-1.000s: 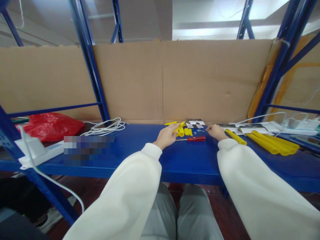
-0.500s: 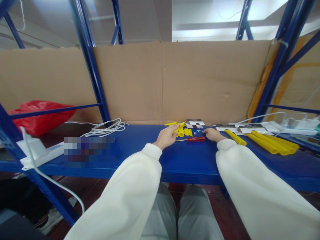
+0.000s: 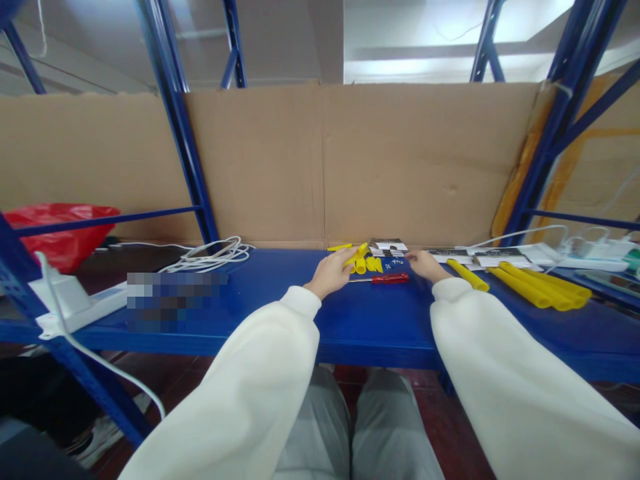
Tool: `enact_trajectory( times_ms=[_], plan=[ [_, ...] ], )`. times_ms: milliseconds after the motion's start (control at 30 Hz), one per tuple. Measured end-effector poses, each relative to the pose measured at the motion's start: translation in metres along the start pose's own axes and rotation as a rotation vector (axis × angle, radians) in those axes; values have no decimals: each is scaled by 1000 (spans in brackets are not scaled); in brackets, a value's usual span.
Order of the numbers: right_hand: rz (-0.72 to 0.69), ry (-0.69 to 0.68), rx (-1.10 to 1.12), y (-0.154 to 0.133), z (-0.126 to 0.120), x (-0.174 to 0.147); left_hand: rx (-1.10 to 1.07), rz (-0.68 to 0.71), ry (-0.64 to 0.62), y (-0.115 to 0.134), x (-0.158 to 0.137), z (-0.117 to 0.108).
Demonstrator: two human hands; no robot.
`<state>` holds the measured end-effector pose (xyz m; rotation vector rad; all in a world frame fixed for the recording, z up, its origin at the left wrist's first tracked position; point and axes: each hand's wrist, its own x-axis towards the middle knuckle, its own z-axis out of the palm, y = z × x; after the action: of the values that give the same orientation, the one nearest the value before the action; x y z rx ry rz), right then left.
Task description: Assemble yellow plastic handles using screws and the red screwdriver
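My left hand (image 3: 330, 272) is closed on a yellow plastic piece (image 3: 361, 252), held just above the blue shelf. Beneath it lie a short yellow tube (image 3: 361, 267) and several small yellow parts (image 3: 374, 265). A screwdriver with a red handle (image 3: 391, 279) rests in front of them, its shaft pointing left. My right hand (image 3: 424, 264) is to the right of some small metal bits (image 3: 395, 265), possibly screws. Its fingers are drawn together; whatever they may hold is too small to make out.
Long yellow tubes (image 3: 543, 288) lie on the shelf (image 3: 375, 327) at the right, with black-and-white packets (image 3: 500, 257) behind. A cardboard sheet (image 3: 400, 160) closes the back. Coiled white cable (image 3: 215, 255), a power strip (image 3: 90, 310) and a red bag (image 3: 60, 230) are at the left.
My right hand has shifted slightly away from me, up from the shelf surface near the small metal bits. My left hand keeps the yellow piece in nearly the same place.
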<state>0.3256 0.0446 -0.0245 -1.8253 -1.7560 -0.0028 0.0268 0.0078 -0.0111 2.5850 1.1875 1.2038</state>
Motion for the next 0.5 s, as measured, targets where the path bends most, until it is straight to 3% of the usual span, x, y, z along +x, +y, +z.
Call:
enact_trajectory(
  times_ms=[133,333,500],
  plan=[
    [-51,55,289,-18,-2,-5,-329,-103,61,7,14,6],
    [164,-64,914,-59,-13,-28,-1091,-419,43,34,45,23],
    [284,-23,1201,-63,-22,-35,-1301,-644,-69,52,64,48]
  ],
)
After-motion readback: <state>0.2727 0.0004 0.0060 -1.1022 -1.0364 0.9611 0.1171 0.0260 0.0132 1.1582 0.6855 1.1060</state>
